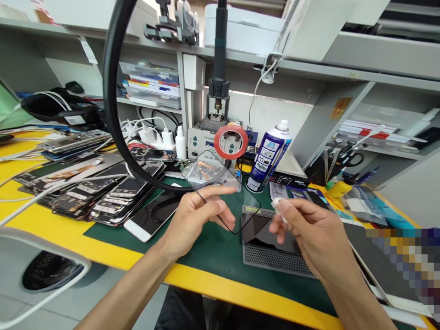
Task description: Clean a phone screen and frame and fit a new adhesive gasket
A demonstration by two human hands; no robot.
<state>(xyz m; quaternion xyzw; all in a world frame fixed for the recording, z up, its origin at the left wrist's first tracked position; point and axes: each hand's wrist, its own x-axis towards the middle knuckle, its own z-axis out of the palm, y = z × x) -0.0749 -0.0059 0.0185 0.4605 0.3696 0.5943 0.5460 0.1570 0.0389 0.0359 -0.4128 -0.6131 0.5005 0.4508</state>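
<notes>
Head view: the left hand (194, 215) grips a clear panel (248, 210) with a thin black border, index finger extended and the other fingers curled (their exact contact with the panel is partly hidden). The panel is held aloft, tilted, over the green mat (213, 256), near the middle of the bench. The right hand (311, 224) pinches a small crumpled white wipe (277, 203) between thumb and fingers, just beside the panel's right corner and apart from it. Below the right hand, a dark-screened phone (263, 233) lies on a grey perforated pad (271, 262). To the left, a white-edged phone (139, 232) lies beside a stack of phone screens (123, 195). Behind the hands, a blue and white spray can (268, 158) stands upright, near a red tape roll (217, 142).
</notes>
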